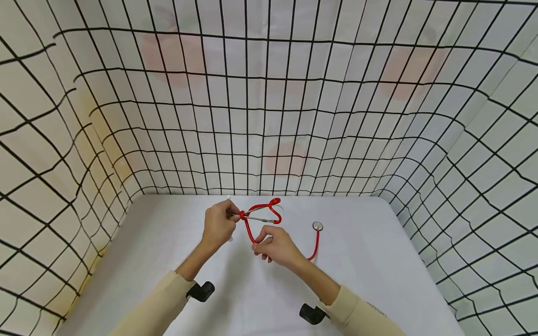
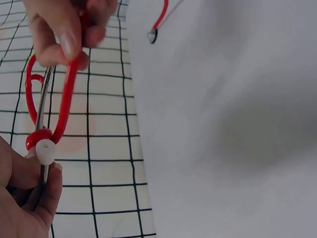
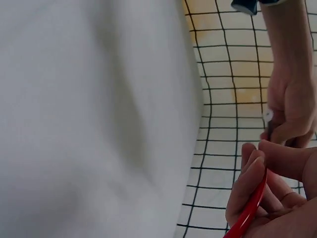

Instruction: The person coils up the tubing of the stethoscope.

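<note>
A stethoscope with red tubing (image 1: 250,229) and metal ear tubes (image 1: 260,219) is held up over the white table. My left hand (image 1: 218,224) grips the ear tubes near their white ear tips (image 2: 45,151), where the red tubing wraps round the metal in a tight loop. To its right, my right hand (image 1: 277,245) pinches the tubing between thumb and fingers. From there the tubing runs behind my right wrist to the round chest piece (image 1: 317,226), which lies to the right. In the right wrist view a red length of tubing (image 3: 250,210) crosses my right palm.
White table (image 1: 361,270) under both hands. Black wire grid panels (image 1: 286,112) stand along its back, left and right sides, with a pale cloth behind them. Black wrist cameras (image 1: 201,291) are strapped over the beige sleeves (image 1: 157,305).
</note>
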{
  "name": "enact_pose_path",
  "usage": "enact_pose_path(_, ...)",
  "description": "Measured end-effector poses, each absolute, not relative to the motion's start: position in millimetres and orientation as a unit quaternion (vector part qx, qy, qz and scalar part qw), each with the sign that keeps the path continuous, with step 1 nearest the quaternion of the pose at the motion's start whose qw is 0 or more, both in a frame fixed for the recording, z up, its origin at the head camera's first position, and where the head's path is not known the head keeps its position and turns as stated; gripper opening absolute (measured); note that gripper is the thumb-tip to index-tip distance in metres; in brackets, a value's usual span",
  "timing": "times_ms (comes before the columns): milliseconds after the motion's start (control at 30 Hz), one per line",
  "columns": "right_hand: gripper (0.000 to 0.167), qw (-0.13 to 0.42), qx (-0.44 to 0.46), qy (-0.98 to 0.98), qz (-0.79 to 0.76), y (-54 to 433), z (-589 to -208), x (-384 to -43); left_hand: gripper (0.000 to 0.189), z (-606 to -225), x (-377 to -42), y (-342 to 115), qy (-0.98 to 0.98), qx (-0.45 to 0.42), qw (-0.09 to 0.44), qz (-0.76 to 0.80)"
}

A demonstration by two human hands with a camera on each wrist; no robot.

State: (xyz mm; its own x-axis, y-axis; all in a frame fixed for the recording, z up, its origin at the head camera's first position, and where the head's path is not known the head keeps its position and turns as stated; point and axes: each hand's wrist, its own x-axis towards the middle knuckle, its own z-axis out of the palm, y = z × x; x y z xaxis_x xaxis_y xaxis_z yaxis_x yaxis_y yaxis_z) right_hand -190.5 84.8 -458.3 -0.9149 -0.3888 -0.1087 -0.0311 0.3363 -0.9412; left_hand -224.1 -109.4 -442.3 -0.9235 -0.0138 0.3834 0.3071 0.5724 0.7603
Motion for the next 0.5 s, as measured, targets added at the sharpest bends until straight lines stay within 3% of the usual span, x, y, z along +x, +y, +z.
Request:
enact_pose_path(133, 0.007, 0.111, -0.169, 0.84, -0.504, 81, -447, -182, 0.015, -445, -229, -114, -0.874, -0.075, 0.181, -0.445)
enact_pose_path(333, 0.02, 0.037, -0.207, 0.883, -0.421, 79, -436, -177, 0.016, -450, -234, -120, -0.882, -0.073, 0.183, -0.428)
enact_pose_path(500, 0.017, -0.004, -0.214, 0.896, -0.388, 80, -427, -176, 0.019, -449, -230, -119, -0.891, -0.095, 0.168, -0.411)
